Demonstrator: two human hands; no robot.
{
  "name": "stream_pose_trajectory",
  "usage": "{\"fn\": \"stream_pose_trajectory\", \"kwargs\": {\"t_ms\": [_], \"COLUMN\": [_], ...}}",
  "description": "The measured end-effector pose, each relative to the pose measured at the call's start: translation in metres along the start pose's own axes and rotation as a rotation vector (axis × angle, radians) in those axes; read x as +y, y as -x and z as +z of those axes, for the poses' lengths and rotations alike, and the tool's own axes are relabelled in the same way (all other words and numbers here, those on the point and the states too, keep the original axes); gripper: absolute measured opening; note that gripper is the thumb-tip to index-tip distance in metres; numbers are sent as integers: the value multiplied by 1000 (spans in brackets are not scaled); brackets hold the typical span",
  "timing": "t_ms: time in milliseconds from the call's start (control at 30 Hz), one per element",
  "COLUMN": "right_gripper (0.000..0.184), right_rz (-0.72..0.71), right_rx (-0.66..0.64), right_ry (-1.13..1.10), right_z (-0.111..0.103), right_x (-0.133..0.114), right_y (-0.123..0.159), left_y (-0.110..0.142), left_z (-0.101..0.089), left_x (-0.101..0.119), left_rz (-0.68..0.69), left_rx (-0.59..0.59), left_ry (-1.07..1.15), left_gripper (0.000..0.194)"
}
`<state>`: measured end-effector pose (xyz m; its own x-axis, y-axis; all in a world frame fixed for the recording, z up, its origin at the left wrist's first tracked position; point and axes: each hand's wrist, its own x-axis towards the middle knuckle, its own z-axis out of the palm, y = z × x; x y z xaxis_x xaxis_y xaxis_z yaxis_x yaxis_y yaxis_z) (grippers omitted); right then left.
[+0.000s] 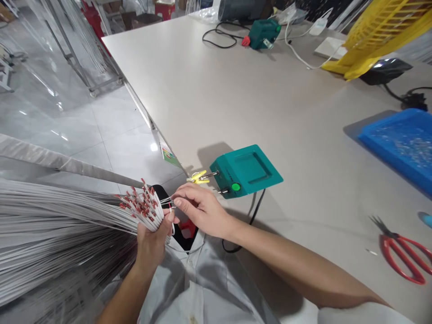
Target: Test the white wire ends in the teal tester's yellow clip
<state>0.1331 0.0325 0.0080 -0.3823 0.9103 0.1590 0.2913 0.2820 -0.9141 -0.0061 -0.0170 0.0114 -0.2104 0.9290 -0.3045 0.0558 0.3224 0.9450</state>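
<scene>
My left hand [153, 240] is closed around the end of a bundle of white cables [151, 209], whose cut ends show reddish-brown tips. Close beside it, my right hand [204, 211] has its thumb and fingers pinched together at the thin end of one white cable [173, 225], drawn out to the right of the bundle. The exact spot between those fingertips is partly hidden. Just beyond my right hand, at the table edge, lies a teal box [251, 168] with a green button. A yellow clip [199, 177] is attached to one of its metal posts.
Long cables [67, 216] hang along the left beside a rail [60, 157]. On the table [256, 99] lie red-handled scissors [401, 254], a blue tray [401, 148], a yellow fan part [381, 36] and a second teal box [265, 33] with cords.
</scene>
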Motion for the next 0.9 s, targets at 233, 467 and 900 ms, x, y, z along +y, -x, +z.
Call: {"fn": "stream_pose_trajectory", "kwargs": {"t_ms": [233, 467, 900], "right_gripper": [22, 16, 21], "right_rz": [-149, -57, -386], "right_rx": [-262, -333, -154], "right_ry": [179, 477, 496], "right_z": [-8, -13, -14], "right_x": [1, 0, 3], "right_y": [0, 8, 13], "left_y": [-3, -2, -4], "left_z": [-4, 1, -3], "left_x": [-7, -15, -8], "left_rz": [-28, -42, -5], "left_rx": [-108, -18, -184], "left_ry": [16, 29, -8], "left_gripper": [20, 18, 14]}}
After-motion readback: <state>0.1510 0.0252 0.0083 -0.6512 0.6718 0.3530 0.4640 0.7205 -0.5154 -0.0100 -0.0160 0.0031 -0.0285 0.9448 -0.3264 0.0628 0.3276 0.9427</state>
